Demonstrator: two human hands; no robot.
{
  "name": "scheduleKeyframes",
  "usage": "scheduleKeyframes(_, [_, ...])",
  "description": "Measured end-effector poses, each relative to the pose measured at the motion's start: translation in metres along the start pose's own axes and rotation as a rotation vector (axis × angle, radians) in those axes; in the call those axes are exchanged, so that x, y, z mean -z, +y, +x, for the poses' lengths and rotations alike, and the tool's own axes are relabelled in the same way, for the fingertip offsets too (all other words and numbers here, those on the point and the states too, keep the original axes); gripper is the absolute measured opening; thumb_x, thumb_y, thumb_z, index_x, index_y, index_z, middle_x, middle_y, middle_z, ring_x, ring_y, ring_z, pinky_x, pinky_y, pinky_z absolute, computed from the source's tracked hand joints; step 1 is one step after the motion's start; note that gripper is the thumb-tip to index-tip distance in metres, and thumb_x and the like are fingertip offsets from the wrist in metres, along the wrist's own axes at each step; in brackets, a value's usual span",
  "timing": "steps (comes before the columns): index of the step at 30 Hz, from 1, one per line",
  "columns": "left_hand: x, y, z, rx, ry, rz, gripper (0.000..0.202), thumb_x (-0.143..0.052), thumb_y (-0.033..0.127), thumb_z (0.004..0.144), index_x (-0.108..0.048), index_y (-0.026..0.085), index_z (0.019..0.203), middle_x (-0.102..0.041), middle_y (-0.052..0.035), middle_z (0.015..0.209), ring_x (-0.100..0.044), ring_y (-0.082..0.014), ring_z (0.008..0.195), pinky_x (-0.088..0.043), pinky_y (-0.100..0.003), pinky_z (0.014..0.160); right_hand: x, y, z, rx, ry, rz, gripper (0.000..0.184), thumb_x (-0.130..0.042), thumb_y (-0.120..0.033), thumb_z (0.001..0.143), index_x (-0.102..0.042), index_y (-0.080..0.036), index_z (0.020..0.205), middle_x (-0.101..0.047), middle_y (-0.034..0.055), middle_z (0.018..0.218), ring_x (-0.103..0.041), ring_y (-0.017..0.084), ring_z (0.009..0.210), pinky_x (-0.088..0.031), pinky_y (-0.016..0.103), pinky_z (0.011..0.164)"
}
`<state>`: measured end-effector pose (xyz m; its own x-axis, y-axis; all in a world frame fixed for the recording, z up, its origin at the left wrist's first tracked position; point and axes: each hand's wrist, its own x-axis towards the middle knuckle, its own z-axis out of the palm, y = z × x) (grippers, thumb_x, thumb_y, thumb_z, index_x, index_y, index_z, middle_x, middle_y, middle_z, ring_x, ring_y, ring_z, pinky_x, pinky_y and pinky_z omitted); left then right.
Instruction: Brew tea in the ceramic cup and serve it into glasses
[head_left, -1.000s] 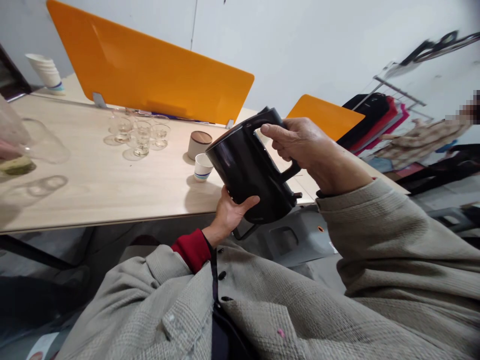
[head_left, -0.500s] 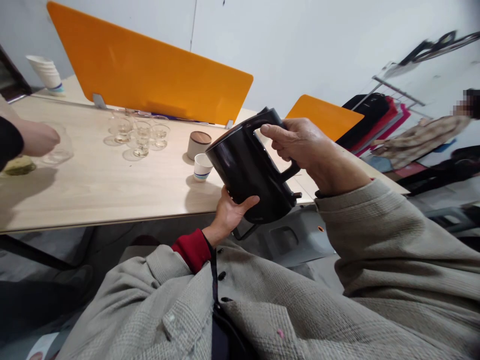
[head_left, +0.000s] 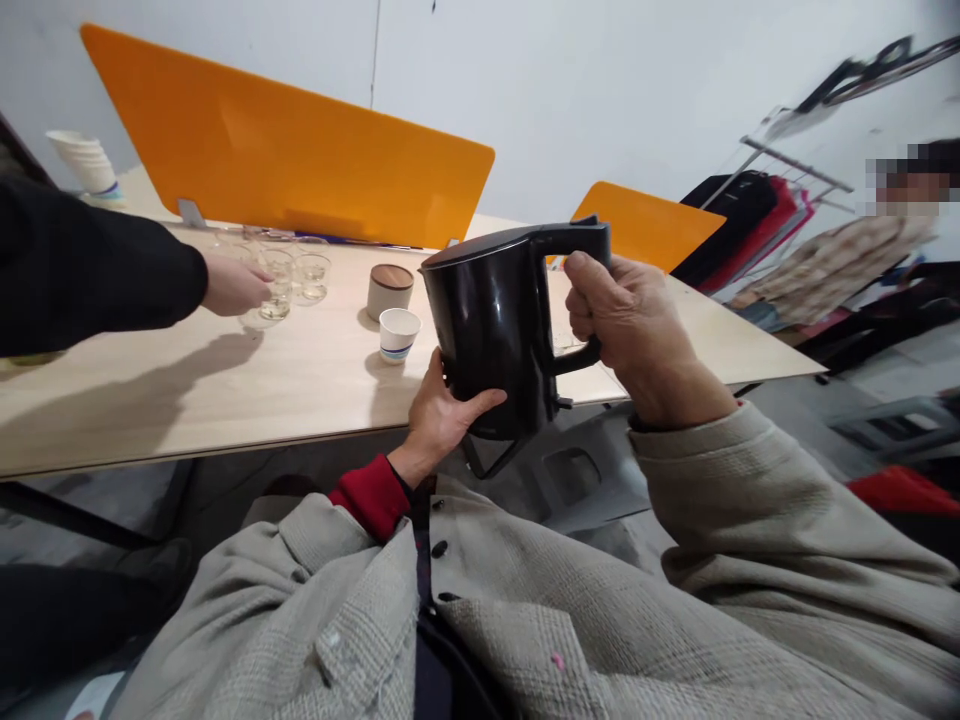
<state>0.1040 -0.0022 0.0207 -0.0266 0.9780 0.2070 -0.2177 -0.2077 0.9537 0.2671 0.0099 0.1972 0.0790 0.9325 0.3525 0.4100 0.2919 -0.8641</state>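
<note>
A black electric kettle (head_left: 491, 330) is held above the table's front edge, nearly upright with a slight tilt. My right hand (head_left: 630, 320) is closed round its handle. Against the lower body of the kettle, my left hand (head_left: 446, 415) supports it, thumb on the near side and the other fingers partly hidden behind. Just left of the kettle stands a white paper cup (head_left: 399, 336) with a blue band. Behind that cup is a beige canister (head_left: 390, 295) with a wooden lid.
Another person's hand (head_left: 238, 284) in a black sleeve touches the glasses (head_left: 311, 275) at the left. Stacked paper cups (head_left: 86, 165) stand at the far left. An orange divider (head_left: 300, 140) lines the table's back. A grey stool (head_left: 574, 475) is below the table; another person sits at the right.
The kettle has turned from a leftward tilt to almost upright, with both my hands still on it. The other person's hand has reached right, to the glasses.
</note>
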Motion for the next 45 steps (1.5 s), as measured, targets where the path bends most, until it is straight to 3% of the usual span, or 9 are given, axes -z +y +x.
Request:
scheduleKeyframes(7, [0.017,-0.015,0.013,-0.104,0.075,0.114,0.098,-0.103,0.052,0.070,-0.061,0.025,0.154,-0.069,-0.0153,0.154,-0.063,-0.0371,0.147,-0.055,-0.050,0.120,-0.014,0.034,0.007,0.010,0.147,0.096,0.061,-0.076,-0.077,0.093,-0.039,-0.030,0.079,-0.028,-0.0113,0.053,-0.028,0.011,0.044,-0.025,0.028,0.043])
scheduleKeyframes(11, [0.038,-0.017,0.013,-0.252,0.095,0.338,0.074,-0.090,0.053,0.087,-0.065,0.022,0.150,-0.069,-0.0175,0.154,-0.063,-0.0362,0.147,-0.049,-0.054,0.127,-0.026,0.047,0.020,0.024,0.187,0.061,0.063,-0.073,-0.081,0.092,-0.037,-0.031,0.080,-0.026,-0.0115,0.054,-0.028,0.012,0.044,-0.026,0.028,0.044])
scheduleKeyframes(16, [0.072,-0.011,0.029,-0.410,0.267,0.633,0.048,-0.074,0.041,0.100,-0.067,0.023,0.144,-0.074,-0.0149,0.142,-0.066,-0.0318,0.138,-0.054,-0.051,0.121,-0.035,0.056,0.033,0.041,0.206,0.035,0.063,-0.071,-0.083,0.091,-0.039,-0.031,0.081,-0.024,-0.0111,0.057,-0.028,0.012,0.046,-0.027,0.028,0.046])
scheduleKeyframes(19, [0.086,-0.013,0.055,-0.447,0.285,0.791,0.061,-0.079,0.034,0.093,-0.063,0.024,0.151,-0.069,-0.0156,0.154,-0.060,-0.0347,0.149,-0.045,-0.054,0.130,-0.039,0.060,0.039,0.035,0.203,0.027,0.062,-0.071,-0.086,0.089,-0.043,-0.031,0.083,-0.022,-0.0110,0.058,-0.028,0.012,0.047,-0.027,0.028,0.046])
scheduleKeyframes(24, [0.098,-0.022,0.101,-0.426,0.093,0.870,0.088,-0.093,0.036,0.078,-0.058,0.023,0.159,-0.051,-0.0174,0.175,-0.039,-0.0421,0.167,-0.032,-0.062,0.138,-0.048,0.072,0.047,0.019,0.227,0.052,0.058,-0.070,-0.083,0.092,-0.046,-0.031,0.084,-0.024,-0.0102,0.059,-0.028,0.013,0.049,-0.028,0.028,0.048])
scheduleKeyframes(26, [0.101,-0.024,0.112,-0.413,0.023,0.883,0.081,-0.095,0.033,0.074,-0.066,0.023,0.149,-0.052,-0.0173,0.174,-0.040,-0.0444,0.166,-0.031,-0.064,0.137,-0.051,0.077,0.050,0.016,0.260,0.085,0.056,-0.069,-0.081,0.094,-0.045,-0.031,0.084,-0.026,-0.0098,0.059,-0.029,0.013,0.050,-0.029,0.028,0.048])
scheduleKeyframes(31, [0.106,-0.022,0.118,-0.392,0.007,0.900,0.029,-0.087,0.021,0.080,-0.080,0.022,0.109,-0.060,-0.0148,0.167,-0.051,-0.0422,0.157,-0.038,-0.063,0.134,-0.059,0.079,0.054,0.000,0.273,0.120,0.053,-0.073,-0.078,0.094,-0.048,-0.031,0.085,-0.028,-0.0098,0.060,-0.034,0.014,0.053,-0.033,0.027,0.050])
scheduleKeyframes(37, [0.105,-0.015,0.114,-0.398,0.055,0.871,0.010,-0.085,0.021,0.082,-0.076,0.020,0.085,-0.070,-0.0151,0.148,-0.063,-0.0366,0.144,-0.048,-0.055,0.128,-0.061,0.082,0.064,-0.006,0.022,0.114,0.051,-0.084,-0.075,0.085,-0.065,-0.029,0.094,-0.051,-0.0058,0.066,-0.057,0.017,0.065,-0.044,0.027,0.056])
scheduleKeyframes(45, [0.113,-0.010,0.093,-0.470,0.039,0.853,0.019,-0.090,0.024,0.080,-0.073,0.022,0.089,-0.074,-0.0104,0.137,-0.067,-0.0331,0.138,-0.055,-0.052,0.121,-0.093,0.133,0.104,0.274,0.446,0.202,0.068,-0.059,-0.085,0.098,-0.072,-0.020,0.111,-0.068,0.0040,0.097,-0.071,0.024,0.102,-0.061,0.039,0.090])
